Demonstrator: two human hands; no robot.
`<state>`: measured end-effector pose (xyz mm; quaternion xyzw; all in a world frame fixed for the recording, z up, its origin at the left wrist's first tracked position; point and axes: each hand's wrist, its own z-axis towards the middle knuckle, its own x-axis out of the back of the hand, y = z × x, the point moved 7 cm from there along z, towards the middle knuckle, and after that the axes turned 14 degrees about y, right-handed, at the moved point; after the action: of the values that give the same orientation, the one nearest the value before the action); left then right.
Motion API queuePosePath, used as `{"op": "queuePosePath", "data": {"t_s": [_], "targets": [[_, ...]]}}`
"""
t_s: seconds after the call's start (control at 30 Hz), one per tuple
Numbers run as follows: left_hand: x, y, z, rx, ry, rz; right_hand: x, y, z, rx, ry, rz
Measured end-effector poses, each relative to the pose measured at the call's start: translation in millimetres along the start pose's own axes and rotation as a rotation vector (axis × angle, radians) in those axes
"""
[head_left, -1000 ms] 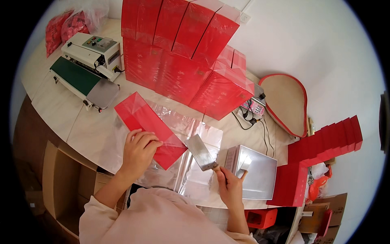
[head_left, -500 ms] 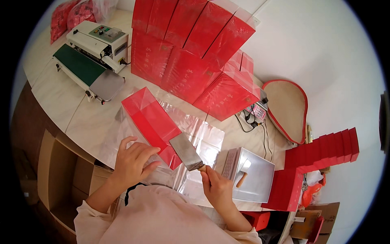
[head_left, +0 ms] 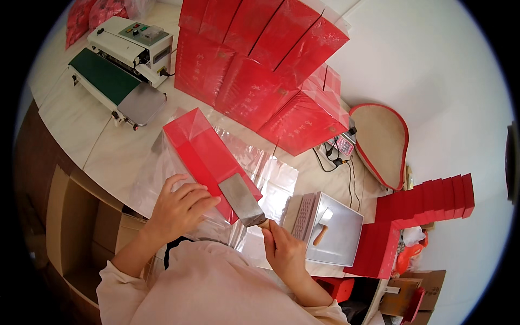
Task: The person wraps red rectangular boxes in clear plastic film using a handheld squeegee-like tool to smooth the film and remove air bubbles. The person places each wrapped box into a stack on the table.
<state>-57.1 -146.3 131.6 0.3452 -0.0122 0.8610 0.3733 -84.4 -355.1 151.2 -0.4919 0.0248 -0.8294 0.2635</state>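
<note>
My R hand (head_left: 285,251) grips scraper (head_left: 241,201), blade over box (head_left: 203,149), just beyond my L hand (head_left: 176,211). L's half-open, no grip; can't tell if touching. Tilted blade corner may nick wrap (head_left: 154,181); w/o L pinning, box may skid.

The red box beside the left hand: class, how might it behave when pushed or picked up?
The red box would probably stay stiff, given its straight edges. The loose clear plastic around it looks glossy, so it may slip or crumple. Its flat sides make rolling unlikely.
</note>
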Motion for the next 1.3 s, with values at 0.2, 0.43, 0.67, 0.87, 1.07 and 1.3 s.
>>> {"op": "queuePosePath", "data": {"t_s": [0.2, 0.43, 0.67, 0.87, 1.07, 1.3], "targets": [[3.7, -0.6, 4.3, -0.024, 0.084, -0.026, -3.8, -15.9, 3.6, -0.029, -0.048, 0.003], [17.1, -16.5, 29.7, -0.016, 0.009, -0.203, -10.2, -23.3, 7.2, 0.016, -0.028, 0.022], [2.7, -23.5, 52.6, -0.017, -0.106, -0.322, -15.8, -20.6, 10.1, 0.061, -0.024, 0.027], [-17.3, -30.0, 66.2, 0.033, -0.283, -0.431, -7.5, -15.5, 6.2, 0.036, -0.032, 0.059], [-35.4, -41.2, 71.6, 0.083, -0.402, -0.553, 15.3, 11.8, -18.0, -0.112, -0.074, 0.176], [-60.8, -42.9, 78.8, 0.014, -0.5, -0.517, 46.1, 37.4, -27.3, -0.383, -0.022, 0.148]]}}
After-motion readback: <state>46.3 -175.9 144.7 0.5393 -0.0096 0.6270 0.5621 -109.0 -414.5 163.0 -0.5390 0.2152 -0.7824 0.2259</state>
